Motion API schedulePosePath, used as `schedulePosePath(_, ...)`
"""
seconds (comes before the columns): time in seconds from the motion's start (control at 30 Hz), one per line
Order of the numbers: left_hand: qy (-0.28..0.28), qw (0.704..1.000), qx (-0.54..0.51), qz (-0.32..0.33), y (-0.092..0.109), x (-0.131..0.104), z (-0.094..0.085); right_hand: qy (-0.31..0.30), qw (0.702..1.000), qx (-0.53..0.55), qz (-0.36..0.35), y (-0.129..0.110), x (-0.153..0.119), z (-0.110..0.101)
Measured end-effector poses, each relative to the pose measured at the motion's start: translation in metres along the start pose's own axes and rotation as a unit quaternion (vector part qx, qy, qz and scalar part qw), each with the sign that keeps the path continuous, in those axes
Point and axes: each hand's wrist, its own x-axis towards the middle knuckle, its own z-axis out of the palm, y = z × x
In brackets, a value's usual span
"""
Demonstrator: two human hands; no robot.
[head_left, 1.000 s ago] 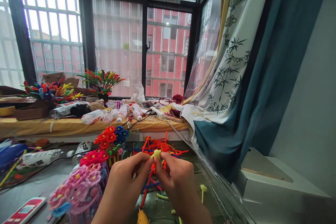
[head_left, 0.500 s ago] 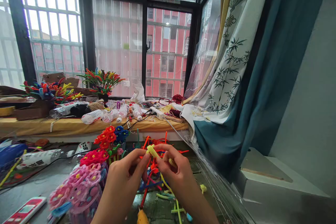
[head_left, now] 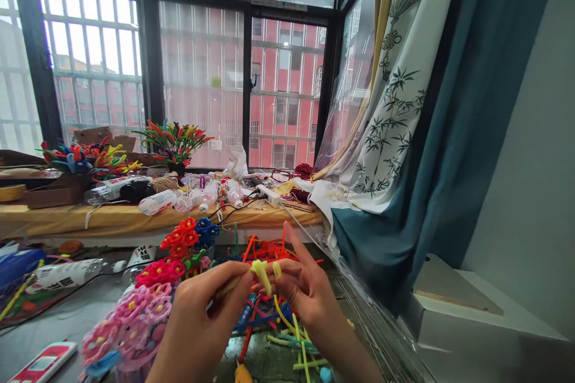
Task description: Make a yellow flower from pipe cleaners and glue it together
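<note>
Between my two hands is a yellow pipe cleaner [head_left: 262,275], bent at its upper end into a small knotted shape. My left hand [head_left: 211,302] pinches that shaped end between thumb and fingertips. Just to its right, my right hand [head_left: 308,293] grips another stretch of the same yellow stem, its index finger raised and pointing up. A long yellow tail hangs below toward the table. Behind and beneath my hands lie red pipe cleaners [head_left: 287,249] and blue ones; short yellow-green pieces [head_left: 287,341] are strewn lower down.
Pink pipe-cleaner flowers [head_left: 130,323] stand at left, with red flowers [head_left: 179,236] and blue flowers [head_left: 206,230] behind. A red-and-white device [head_left: 47,364] lies lower left. Plastic bottles [head_left: 157,201] and a power strip [head_left: 268,194] crowd the windowsill. A curtain [head_left: 372,251] hangs at right.
My right hand has shifted slightly right and lower, and its index finger has lifted away from the yellow pipe cleaner. My left hand keeps its pinch, a little lower.
</note>
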Motion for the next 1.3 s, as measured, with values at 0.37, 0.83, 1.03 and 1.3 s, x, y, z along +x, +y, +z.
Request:
schedulePosePath(0.37, 0.036, 0.98, 0.099, 0.17, -0.003, 0.0, 0.005, 0.107, 0.984, -0.138, -0.027, -0.007, -0.002, 0.005)
schedulePosePath(0.83, 0.097, 0.971, 0.129, 0.179, -0.004, -0.004, 0.019, 0.094, 0.899, -0.385, -0.188, 0.0, -0.006, 0.006)
schedulePosePath(1.03, 0.082, 0.973, 0.112, 0.183, -0.005, -0.001, 0.018, 0.068, 0.861, -0.457, -0.214, 0.0, -0.009, 0.007)
schedulePosePath(1.3, 0.109, 0.987, 0.067, 0.096, 0.002, -0.005, 0.02, 0.176, 0.867, -0.434, -0.171, 0.002, -0.007, 0.016)
